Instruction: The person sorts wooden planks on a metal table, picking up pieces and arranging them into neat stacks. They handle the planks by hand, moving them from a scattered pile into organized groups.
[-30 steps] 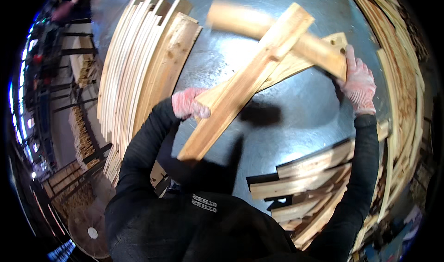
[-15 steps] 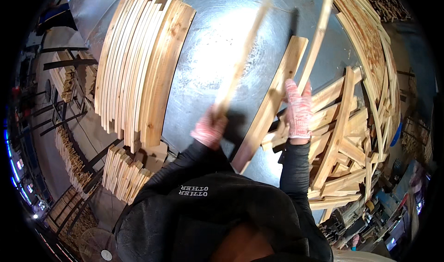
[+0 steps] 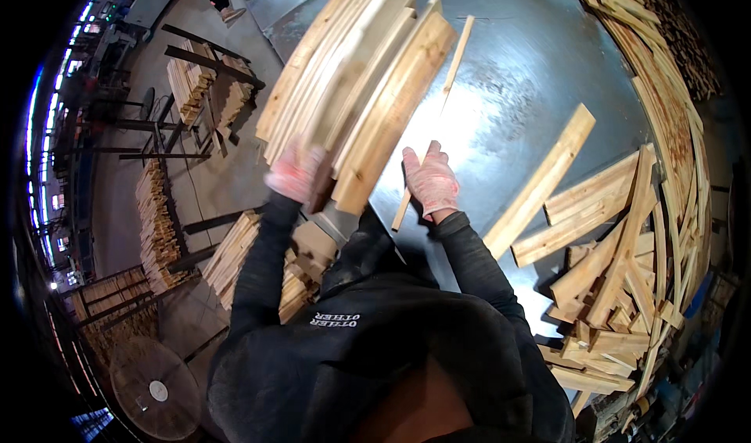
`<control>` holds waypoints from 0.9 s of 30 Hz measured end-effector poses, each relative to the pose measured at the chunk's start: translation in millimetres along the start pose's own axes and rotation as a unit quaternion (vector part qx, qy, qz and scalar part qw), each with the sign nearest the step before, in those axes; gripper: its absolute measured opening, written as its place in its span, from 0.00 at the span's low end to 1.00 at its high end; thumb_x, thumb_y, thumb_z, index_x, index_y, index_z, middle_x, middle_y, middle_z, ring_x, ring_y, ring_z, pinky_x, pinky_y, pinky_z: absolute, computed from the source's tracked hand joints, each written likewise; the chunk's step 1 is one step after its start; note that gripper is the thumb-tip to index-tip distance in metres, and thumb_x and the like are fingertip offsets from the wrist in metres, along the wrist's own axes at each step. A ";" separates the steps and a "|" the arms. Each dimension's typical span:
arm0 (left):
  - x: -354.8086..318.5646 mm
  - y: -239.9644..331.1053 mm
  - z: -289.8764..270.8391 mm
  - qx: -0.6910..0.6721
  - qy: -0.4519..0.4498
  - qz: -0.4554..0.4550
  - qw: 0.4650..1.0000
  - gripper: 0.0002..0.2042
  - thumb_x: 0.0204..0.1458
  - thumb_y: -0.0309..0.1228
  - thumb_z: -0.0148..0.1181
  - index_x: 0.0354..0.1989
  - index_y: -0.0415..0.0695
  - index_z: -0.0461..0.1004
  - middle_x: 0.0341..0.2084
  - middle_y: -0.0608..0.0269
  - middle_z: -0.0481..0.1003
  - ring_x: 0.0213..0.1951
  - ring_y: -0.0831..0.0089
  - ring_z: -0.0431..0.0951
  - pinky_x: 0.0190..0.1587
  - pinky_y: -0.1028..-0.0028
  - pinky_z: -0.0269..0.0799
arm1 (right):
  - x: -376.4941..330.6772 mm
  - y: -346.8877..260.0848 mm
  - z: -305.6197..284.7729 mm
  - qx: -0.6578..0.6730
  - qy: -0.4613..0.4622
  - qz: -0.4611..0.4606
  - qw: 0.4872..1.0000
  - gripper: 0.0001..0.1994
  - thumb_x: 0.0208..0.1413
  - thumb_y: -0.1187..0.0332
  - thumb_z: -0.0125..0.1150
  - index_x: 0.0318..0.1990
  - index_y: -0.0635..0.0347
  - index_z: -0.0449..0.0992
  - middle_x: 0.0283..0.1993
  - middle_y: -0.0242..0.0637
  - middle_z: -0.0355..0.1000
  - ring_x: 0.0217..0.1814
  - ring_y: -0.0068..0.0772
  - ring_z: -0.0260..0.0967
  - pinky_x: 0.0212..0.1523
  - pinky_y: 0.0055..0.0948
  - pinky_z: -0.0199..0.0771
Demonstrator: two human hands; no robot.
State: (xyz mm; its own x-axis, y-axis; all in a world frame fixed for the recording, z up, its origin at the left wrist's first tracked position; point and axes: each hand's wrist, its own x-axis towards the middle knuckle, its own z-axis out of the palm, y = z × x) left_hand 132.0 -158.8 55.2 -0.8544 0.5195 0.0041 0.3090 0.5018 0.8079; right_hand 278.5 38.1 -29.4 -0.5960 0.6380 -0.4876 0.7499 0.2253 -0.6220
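My left hand (image 3: 296, 173), in a pink-and-white knit glove, is closed on the near end of a blurred wooden plank (image 3: 368, 48) over the left-hand stack. The row of planks (image 3: 399, 106) stands side by side there, slightly fanned. My right hand (image 3: 432, 183), gloved alike, is over a thin wooden strip (image 3: 458, 55) on the metal table (image 3: 516, 75). Its thumb and fingers are apart, with the strip passing between them; glare hides part of the strip. Right of this hand a single board (image 3: 541, 181) lies slanted.
A jumbled heap of wood offcuts (image 3: 610, 279) covers the table's near right. Long thin strips (image 3: 677, 145) are piled along the right edge. Left of the table are stacked wood pieces (image 3: 160, 232), dark metal racks (image 3: 215, 66) and a round fan (image 3: 156, 388).
My left hand has moved left to the plank stack. My right hand has lowered the strip to the table and opened. The view has swung, showing more floor at left.
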 end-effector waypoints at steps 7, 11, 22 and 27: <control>324.2 -166.9 -135.4 0.291 0.066 0.047 0.953 0.22 0.56 0.52 0.58 0.52 0.50 0.73 0.38 0.53 0.80 0.41 0.56 0.80 0.45 0.59 0.73 | 6.6 -60.7 43.8 -0.043 -0.007 0.006 0.999 0.50 0.58 0.40 0.50 0.70 0.77 0.41 0.71 0.65 0.49 0.71 0.61 0.53 0.66 0.39 0.61; 461.1 -183.1 -114.0 0.272 -0.067 -0.010 0.960 0.23 0.54 0.54 0.56 0.48 0.49 0.76 0.38 0.50 0.79 0.43 0.51 0.79 0.46 0.59 0.73 | 5.7 -73.1 45.4 -0.071 0.000 0.053 0.996 0.50 0.57 0.39 0.51 0.71 0.73 0.42 0.69 0.69 0.51 0.69 0.64 0.56 0.65 0.43 0.62; 325.9 -182.4 -27.7 0.326 -0.026 0.272 0.905 0.35 0.54 0.53 0.58 0.60 0.35 0.64 0.50 0.41 0.72 0.51 0.45 0.73 0.54 0.54 0.68 | 9.9 -106.9 44.5 -0.101 0.017 0.120 0.987 0.49 0.55 0.37 0.52 0.71 0.71 0.46 0.61 0.63 0.62 0.58 0.58 0.68 0.54 0.43 0.73; 311.3 -134.4 -24.7 0.101 -0.144 -0.107 0.979 0.33 0.60 0.56 0.50 0.60 0.37 0.66 0.51 0.49 0.73 0.50 0.59 0.75 0.57 0.65 0.67 | 12.7 -118.1 22.9 0.112 -0.037 0.071 0.991 0.42 0.52 0.37 0.59 0.61 0.66 0.59 0.60 0.54 0.62 0.58 0.48 0.68 0.58 0.40 0.68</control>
State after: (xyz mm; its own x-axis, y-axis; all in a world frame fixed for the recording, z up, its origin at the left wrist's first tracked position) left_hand -185.8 -81.6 -37.6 -0.7644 0.5466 -0.3419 0.2372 0.7316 0.6392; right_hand 175.8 2.7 23.8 -0.5150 0.5937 -0.6183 0.7503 -0.0367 -0.6601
